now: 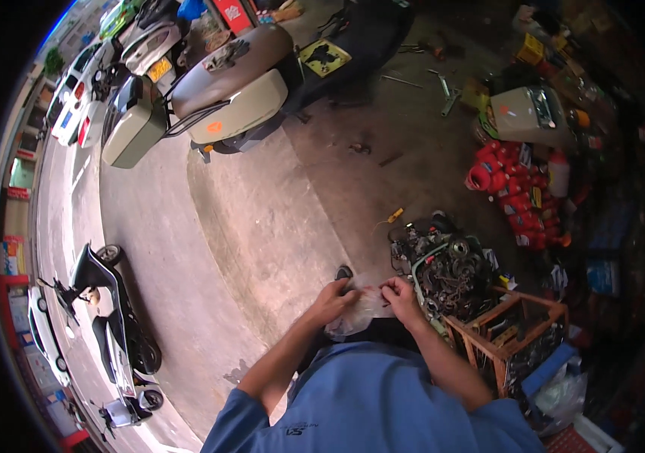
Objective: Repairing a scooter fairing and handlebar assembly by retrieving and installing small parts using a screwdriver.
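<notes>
Low in the head view, my left hand (pixel 335 300) and my right hand (pixel 399 297) are both closed on a thin clear plastic bag (pixel 364 309), held in front of my blue shirt (pixel 356 392). What is inside the bag, if anything, is too blurred to make out. Just right of my right hand is a dismantled, greasy engine (pixel 458 273) on the ground, beside a wooden crate frame (pixel 503 343). A small yellow-handled tool (pixel 395 215) lies beyond the engine.
A partly stripped beige scooter (pixel 239 106) stands ahead; another scooter (pixel 115 321) stands left on the concrete (pixel 247 226), near parked cars. At right are red bottles (pixel 518 196), a pale container (pixel 526 117) and scattered wrenches (pixel 447 98). A blue box (pixel 552 366) lies at lower right.
</notes>
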A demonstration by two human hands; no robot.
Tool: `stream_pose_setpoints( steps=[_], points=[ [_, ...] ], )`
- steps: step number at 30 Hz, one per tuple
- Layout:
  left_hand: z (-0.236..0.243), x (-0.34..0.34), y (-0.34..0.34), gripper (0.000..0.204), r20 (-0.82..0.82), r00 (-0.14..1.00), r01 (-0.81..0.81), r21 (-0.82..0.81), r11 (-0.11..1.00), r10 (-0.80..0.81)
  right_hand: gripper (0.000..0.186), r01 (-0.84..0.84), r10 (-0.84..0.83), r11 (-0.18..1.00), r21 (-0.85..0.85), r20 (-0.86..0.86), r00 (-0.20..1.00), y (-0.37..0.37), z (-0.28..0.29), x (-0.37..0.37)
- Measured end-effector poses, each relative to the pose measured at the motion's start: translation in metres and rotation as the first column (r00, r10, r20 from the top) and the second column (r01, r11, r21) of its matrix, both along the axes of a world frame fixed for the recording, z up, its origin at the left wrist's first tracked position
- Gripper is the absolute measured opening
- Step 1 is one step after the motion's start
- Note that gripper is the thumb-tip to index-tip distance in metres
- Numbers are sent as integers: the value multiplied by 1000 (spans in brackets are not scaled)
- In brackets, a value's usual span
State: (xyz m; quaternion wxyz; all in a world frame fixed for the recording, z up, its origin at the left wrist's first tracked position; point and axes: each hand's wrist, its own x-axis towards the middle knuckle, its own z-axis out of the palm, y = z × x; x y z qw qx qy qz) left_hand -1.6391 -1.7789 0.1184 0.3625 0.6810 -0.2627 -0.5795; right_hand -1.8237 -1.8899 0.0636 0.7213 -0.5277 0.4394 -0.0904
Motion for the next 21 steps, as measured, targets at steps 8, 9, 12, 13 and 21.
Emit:
stream_pose_setpoints(
  steps=[8,9,12,13,21],
  points=[
    [-82,103,76,24,80,922,-384,279,880,378,15,121,-76,988,92,-388,919,-88,-192,43],
    [-99,105,86,24,97,920,-389,333,859,379,15,124,-77,989,77,-442,894,-105,-231,39],
    [-133,96,114,19,110,818,-544,465,698,564,18,-108,20,990,-85,-690,723,-144,-331,51],
    [-149,92,110,20,99,815,-531,521,668,571,21,-256,12,946,-198,-768,640,-165,-382,28],
    [-247,51,122,30,176,342,-689,715,119,923,41,-395,117,894,-213,-739,664,-240,-668,70]
  ],
)
